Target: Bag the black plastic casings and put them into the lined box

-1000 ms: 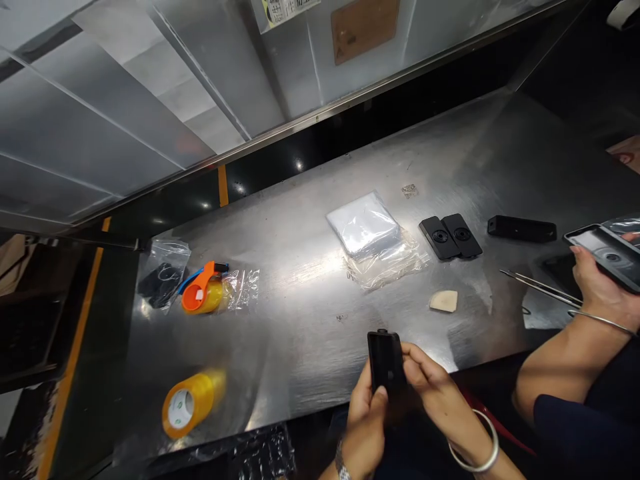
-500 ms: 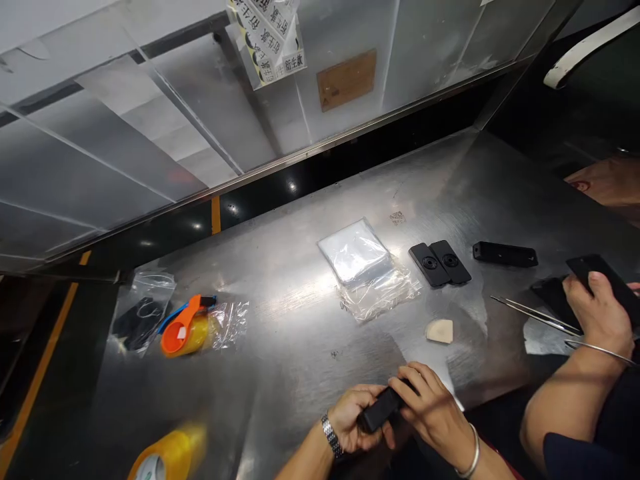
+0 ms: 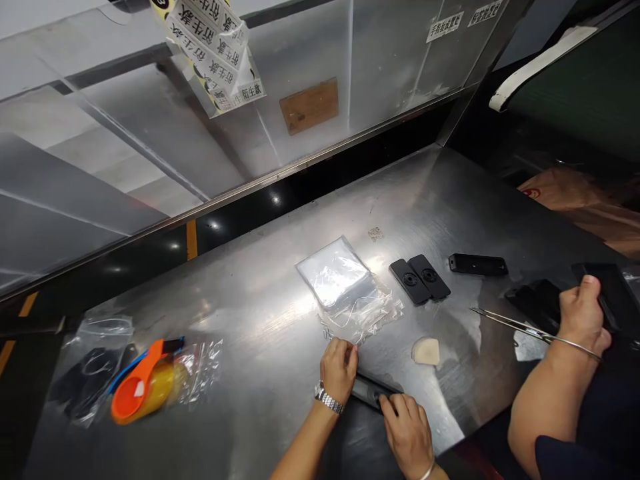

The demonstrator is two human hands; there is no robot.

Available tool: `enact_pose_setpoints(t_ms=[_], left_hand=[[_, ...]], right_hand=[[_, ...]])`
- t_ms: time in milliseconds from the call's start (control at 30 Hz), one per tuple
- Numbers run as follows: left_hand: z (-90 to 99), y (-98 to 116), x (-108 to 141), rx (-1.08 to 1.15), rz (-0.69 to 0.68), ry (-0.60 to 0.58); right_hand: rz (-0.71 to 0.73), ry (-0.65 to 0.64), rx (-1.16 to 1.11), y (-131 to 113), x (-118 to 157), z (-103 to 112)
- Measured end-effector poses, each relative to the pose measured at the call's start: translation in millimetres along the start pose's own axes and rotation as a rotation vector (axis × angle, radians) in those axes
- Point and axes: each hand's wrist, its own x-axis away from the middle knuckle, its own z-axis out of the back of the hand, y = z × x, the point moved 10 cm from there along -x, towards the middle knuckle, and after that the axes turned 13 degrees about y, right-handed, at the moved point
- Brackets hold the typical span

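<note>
Black case (image 3: 371, 392) is low over the metal table (image 3: 260, 373), between the person's two hands, near the table's front edge; I cannot tell if it rests on the surface. Left hand (image 3: 337, 373) has its fingers curled at the left end of it, but whether they grip it I cannot tell; right hand (image 3: 409, 430) holds the other end with thumb and fingers. About writing: on the panel (image 3: 305, 60) hangs one bunch of stickers (image 3: 213, 50), where the characters 衍生款 are readable and repeated several times. Two white labels (image 3: 445, 27) at the upper right also carry characters, too small for sure reading. I count two black plates (image 3: 419, 278) side by side, each with one round part, one black bar (image 3: 477, 265), one pale piece (image 3: 426, 351), one pair of tweezers (image 3: 510, 322), one pile of clear bags (image 3: 340, 277) and one orange tape dispenser (image 3: 134, 397). At the right, one co-worker's hand (image 3: 583, 317) is at dark parts (image 3: 610, 293).
</note>
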Motion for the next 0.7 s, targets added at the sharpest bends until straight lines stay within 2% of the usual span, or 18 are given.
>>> enact_pose_setpoints(t_ms=[100, 167, 300, 367, 433, 500, 567, 600, 667, 700], left_hand=[[-5.1, 12, 0, -0.033, -0.1, -0.005], [-7.5, 15, 2, -0.044, -0.147, -0.02], [-6.9, 13, 7, -0.062, -0.213, -0.029], [-3.5, 9, 10, -0.058, -0.225, -0.017], [1.8, 4, 14, -0.037, -0.213, 0.007], [7.8, 1, 16, -0.012, -0.186, 0.036], [11.5, 2, 19, 0.011, -0.167, 0.047], [12.1, 4, 21, 0.028, -0.161, 0.045], [12.0, 8, 24, 0.07, -0.15, 0.039], [11.4, 10, 26, 0.092, -0.146, 0.038]], right_hand=[[-0.006, -0.068, 0.019, -3, 4, -10], [0.04, -0.058, 0.015, -8, 7, -9], [0.151, 0.064, -0.091, -17, 12, 10], [0.135, 0.136, -0.159, -5, 3, 22], [0.017, 0.188, -0.174, 26, -22, 28], [-0.16, 0.259, -0.123, 72, -60, 33], [-0.348, 0.288, 0.02, 121, -101, 30], [-0.459, 0.257, 0.099, 147, -118, 23], [-0.654, 0.101, 0.191, 191, -143, 0], [-0.69, 0.073, 0.196, 205, -153, -7]])
